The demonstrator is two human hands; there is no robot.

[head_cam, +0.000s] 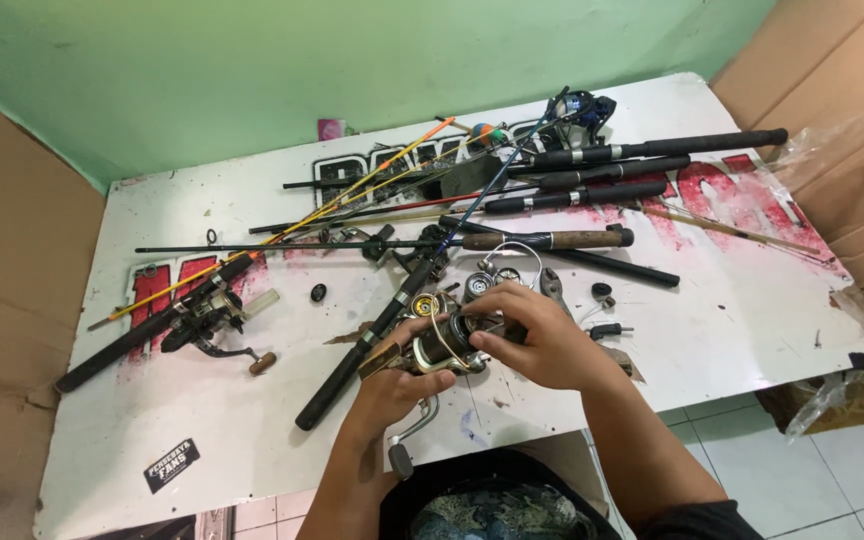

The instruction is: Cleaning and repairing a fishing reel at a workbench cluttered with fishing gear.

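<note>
Head view: both hands grip a metal spinning reel (442,345) above the near edge of the white worktop (752,310); left hand (397,385) cups it underneath, right hand (542,335) pinches its spool. Slim rods (592,155) with black grips lie scattered behind. Green wall (252,70), cardboard (12,300) at the sides.

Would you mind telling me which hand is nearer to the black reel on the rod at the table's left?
Left. The left hand sits right of that black reel; the right hand is farther right.
</note>
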